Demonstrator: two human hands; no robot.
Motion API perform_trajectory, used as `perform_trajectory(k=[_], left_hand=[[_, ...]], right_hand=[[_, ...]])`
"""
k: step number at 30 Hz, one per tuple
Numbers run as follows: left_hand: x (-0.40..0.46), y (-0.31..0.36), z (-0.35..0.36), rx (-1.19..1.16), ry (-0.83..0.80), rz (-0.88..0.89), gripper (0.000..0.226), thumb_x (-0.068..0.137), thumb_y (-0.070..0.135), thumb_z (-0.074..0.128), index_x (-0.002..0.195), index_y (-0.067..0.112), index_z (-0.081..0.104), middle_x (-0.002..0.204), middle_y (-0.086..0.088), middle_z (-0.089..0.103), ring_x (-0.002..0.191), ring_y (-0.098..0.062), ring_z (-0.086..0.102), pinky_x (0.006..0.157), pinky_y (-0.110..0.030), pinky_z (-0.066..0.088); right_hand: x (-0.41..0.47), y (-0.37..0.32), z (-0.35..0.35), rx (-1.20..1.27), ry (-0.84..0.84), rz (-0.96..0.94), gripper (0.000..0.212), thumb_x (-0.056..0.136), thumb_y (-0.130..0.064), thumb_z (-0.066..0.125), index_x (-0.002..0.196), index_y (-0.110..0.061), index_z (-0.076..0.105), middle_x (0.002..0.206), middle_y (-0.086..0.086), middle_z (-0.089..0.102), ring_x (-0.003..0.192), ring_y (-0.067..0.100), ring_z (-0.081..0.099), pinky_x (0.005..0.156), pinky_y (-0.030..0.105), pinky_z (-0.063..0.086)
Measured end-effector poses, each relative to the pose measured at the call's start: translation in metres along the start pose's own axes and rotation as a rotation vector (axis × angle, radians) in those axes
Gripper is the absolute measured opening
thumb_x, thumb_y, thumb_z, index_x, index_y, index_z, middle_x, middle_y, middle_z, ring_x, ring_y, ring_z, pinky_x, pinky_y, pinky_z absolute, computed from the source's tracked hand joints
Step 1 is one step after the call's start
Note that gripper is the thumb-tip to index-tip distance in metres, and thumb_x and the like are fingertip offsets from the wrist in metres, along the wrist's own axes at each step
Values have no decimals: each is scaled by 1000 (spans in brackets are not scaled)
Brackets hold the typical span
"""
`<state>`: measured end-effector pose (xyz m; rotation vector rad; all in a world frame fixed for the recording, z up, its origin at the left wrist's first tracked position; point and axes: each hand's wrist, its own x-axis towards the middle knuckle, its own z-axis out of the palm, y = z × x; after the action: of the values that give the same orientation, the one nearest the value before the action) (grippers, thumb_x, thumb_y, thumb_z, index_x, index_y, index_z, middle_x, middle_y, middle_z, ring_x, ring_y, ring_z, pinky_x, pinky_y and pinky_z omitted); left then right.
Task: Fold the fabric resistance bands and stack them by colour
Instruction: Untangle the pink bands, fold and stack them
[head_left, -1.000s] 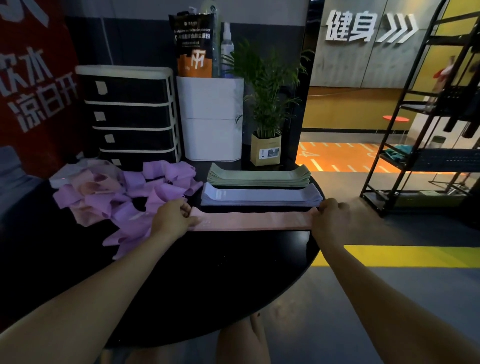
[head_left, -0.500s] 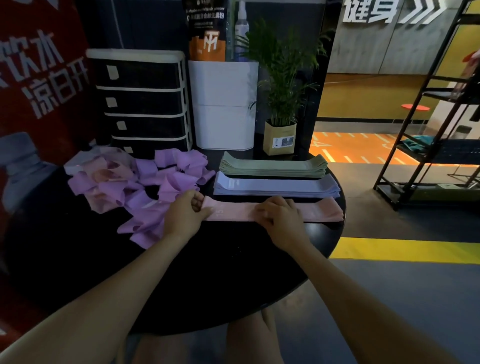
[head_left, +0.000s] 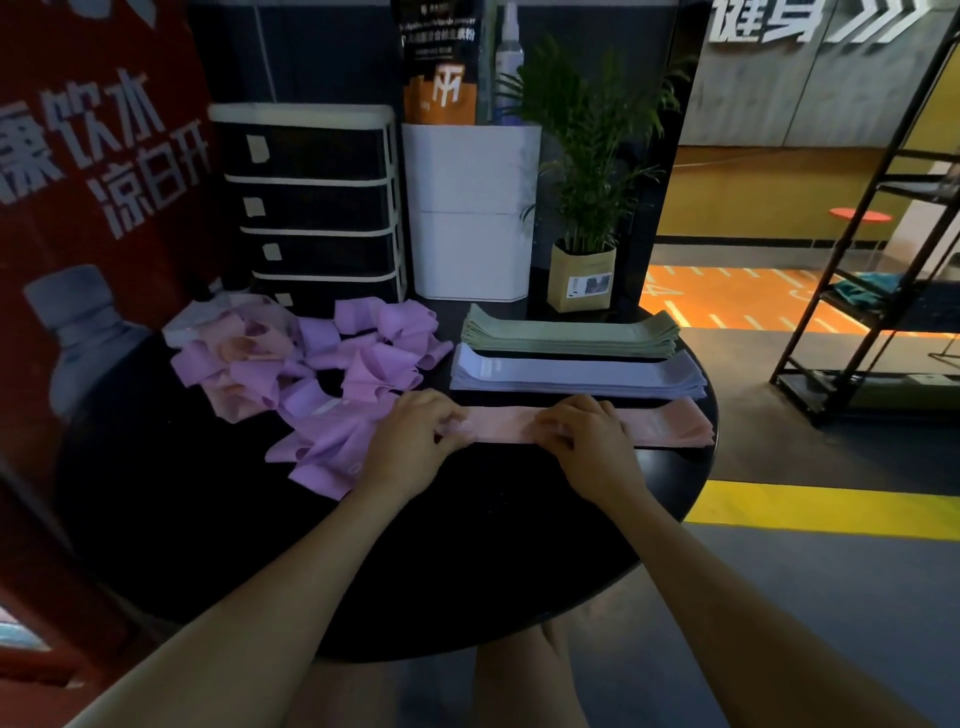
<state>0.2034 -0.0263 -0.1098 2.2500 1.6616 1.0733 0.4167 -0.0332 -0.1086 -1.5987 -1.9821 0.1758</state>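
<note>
Since a second ago the right hand (head_left: 587, 439) has left the far right end of the pink band (head_left: 667, 427) and come inward to about its middle, where its curled fingers now pinch the fabric. The left hand (head_left: 415, 441) has stayed at the band's left end, fingers curled and gripping it. The band lies flat and stretched left to right across the black round table (head_left: 467, 561), at about 12 o'clock from the person, its right end reaching the table's edge at 2 o'clock.

Just beyond it lies a flat stack of lavender bands (head_left: 576, 375), and beyond that a stack of green bands (head_left: 569, 335), the three rows parallel and close together. At 10 o'clock sits a loose heap of unfolded purple bands (head_left: 363, 374) with a few pink ones (head_left: 241, 348) mixed in at its left; the heap's near edge touches the left hand.

At the table's far side stand a black drawer unit (head_left: 311, 208), a white container (head_left: 470, 213) and a small potted plant (head_left: 584, 218). A black metal rack (head_left: 872, 249) stands on the floor at 2 o'clock.
</note>
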Motion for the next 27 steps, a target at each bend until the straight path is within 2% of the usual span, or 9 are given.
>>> perform_trajectory(k=[5, 9, 12, 13, 15, 18, 20, 24, 27], left_hand=[[0, -1, 1, -16, -8, -13, 24, 79, 27, 73, 101, 18, 69, 98, 5, 62, 94, -14, 51, 82, -29, 46], [3, -4, 0, -78, -32, -34, 20, 80, 28, 72, 96, 16, 69, 97, 2, 62, 86, -11, 55, 82, -30, 49], [12, 2, -10, -175, 4, -57, 14, 85, 21, 67, 95, 12, 68, 96, 2, 57, 86, -16, 58, 83, -31, 50], [17, 4, -16, -202, 35, -67, 13, 86, 19, 65, 96, 11, 68, 96, 5, 55, 88, -15, 57, 84, -26, 47], [26, 6, -34, -169, 95, -59, 14, 86, 16, 64, 99, 10, 68, 98, 7, 53, 92, -9, 51, 79, -16, 37], [40, -9, -64, -85, 133, -41, 18, 87, 16, 62, 103, 12, 67, 106, 2, 56, 98, -11, 53, 83, -24, 40], [44, -32, -82, -17, 127, -64, 19, 87, 15, 61, 105, 13, 66, 111, -1, 55, 99, -13, 54, 86, -27, 43], [48, -82, -117, 131, 166, -127, 19, 82, 9, 63, 101, 12, 66, 108, -4, 58, 102, -17, 54, 84, -22, 37], [47, -116, -142, 175, 187, -211, 18, 82, 10, 61, 99, 14, 66, 105, 2, 55, 97, -10, 49, 79, -13, 32]], right_hand=[[-1, -2, -1, -12, -5, -6, 25, 90, -25, 57, 114, -23, 64, 117, -5, 54, 107, 21, 42, 83, 31, 32], [4, -5, -6, 16, -51, 37, 27, 89, -24, 59, 115, -23, 63, 121, -3, 52, 115, 22, 41, 85, 29, 28], [19, -18, -11, 72, -36, 10, 26, 88, -19, 61, 114, -16, 65, 119, 5, 54, 113, 27, 48, 94, 34, 39], [27, -26, -12, 103, -23, -10, 25, 88, -17, 61, 112, -13, 66, 117, 8, 55, 109, 27, 52, 91, 31, 41], [44, -49, -11, 150, -32, -30, 24, 89, -14, 60, 112, -9, 65, 115, 9, 56, 102, 26, 56, 83, 24, 40], [75, -84, 0, 205, -58, -82, 22, 88, -11, 59, 108, -9, 66, 111, 11, 60, 100, 25, 60, 79, 23, 40], [94, -108, 12, 250, -69, -112, 22, 85, -7, 59, 106, -7, 67, 110, 14, 65, 101, 27, 62, 81, 24, 41], [123, -155, 38, 325, -115, -124, 22, 86, -4, 58, 107, -1, 65, 108, 15, 67, 99, 27, 62, 78, 19, 39], [139, -185, 64, 379, -181, -153, 18, 87, 1, 54, 101, 10, 61, 101, 25, 66, 92, 30, 62, 83, 33, 44]])
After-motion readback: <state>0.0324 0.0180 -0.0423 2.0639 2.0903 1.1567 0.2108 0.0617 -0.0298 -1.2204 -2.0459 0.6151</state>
